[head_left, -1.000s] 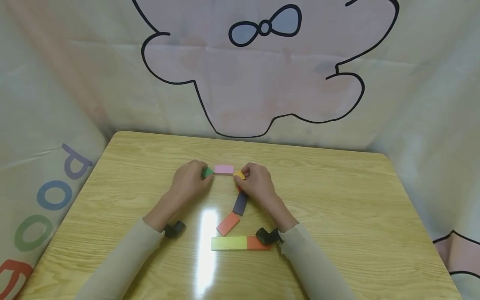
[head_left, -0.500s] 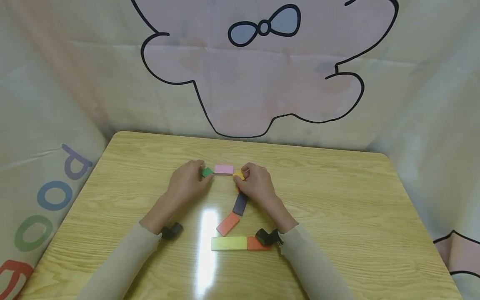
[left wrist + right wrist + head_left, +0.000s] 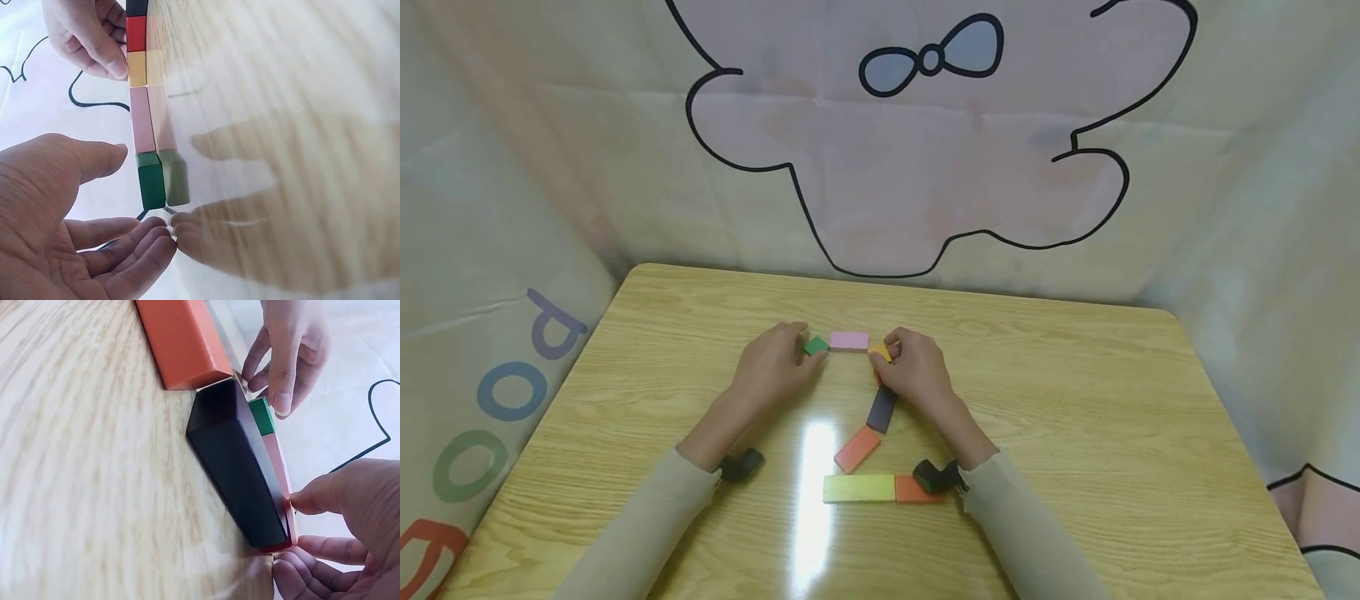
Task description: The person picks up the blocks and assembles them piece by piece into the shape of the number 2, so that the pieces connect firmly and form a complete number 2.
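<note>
In the head view my left hand [image 3: 769, 364] is spread beside a small green block [image 3: 816, 345]. In the left wrist view a gap shows between the thumb and that green block [image 3: 150, 181], and the fingers lie beyond its near end. A pink block [image 3: 849, 341] adjoins the green one. My right hand [image 3: 919, 364] pinches a yellow block [image 3: 881, 351] at the pink block's right end, with thumb and curled fingers. Below it come a red block [image 3: 136, 34], partly hidden in the head view, a black block [image 3: 882, 409] and an orange block [image 3: 857, 449].
Nearer the front edge, a long yellow-green block [image 3: 859, 488] lies end to end with another orange block [image 3: 917, 489], partly covered by the right wrist camera [image 3: 936, 476]. The wooden table [image 3: 1075, 400] meets a printed cloth [image 3: 880, 192] at the back and sides.
My left fingers have loosened from the green block and shifted slightly left, showing more of it. The right hand stays at the yellow block.
</note>
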Demonstrator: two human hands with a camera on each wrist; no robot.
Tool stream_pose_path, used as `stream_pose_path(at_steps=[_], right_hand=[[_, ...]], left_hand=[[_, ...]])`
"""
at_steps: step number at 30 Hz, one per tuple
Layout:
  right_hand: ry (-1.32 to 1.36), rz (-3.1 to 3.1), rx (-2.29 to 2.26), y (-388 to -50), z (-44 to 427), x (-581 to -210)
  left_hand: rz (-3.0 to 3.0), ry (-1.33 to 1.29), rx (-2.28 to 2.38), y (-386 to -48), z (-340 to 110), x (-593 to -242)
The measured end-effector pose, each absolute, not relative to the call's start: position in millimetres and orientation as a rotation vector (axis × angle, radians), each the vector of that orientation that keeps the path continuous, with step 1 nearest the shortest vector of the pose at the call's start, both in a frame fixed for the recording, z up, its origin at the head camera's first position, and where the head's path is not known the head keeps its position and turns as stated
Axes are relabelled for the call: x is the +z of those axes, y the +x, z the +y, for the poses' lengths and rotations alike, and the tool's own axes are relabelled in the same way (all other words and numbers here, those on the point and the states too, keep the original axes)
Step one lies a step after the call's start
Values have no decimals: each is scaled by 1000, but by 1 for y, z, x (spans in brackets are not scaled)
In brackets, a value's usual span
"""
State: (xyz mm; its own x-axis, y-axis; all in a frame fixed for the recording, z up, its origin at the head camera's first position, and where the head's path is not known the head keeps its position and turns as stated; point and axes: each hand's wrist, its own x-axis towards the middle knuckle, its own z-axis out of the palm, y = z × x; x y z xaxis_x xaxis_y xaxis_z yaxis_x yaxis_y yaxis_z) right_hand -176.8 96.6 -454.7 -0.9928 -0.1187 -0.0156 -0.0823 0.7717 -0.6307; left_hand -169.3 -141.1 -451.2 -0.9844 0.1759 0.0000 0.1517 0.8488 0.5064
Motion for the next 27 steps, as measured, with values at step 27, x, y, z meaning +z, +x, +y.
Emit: stream_pose_path(at_steps=[27], right_hand=[[-169,2882,-1089,-171,112,-446]], left_hand=[[2934,236,880,-160,-157,-450]])
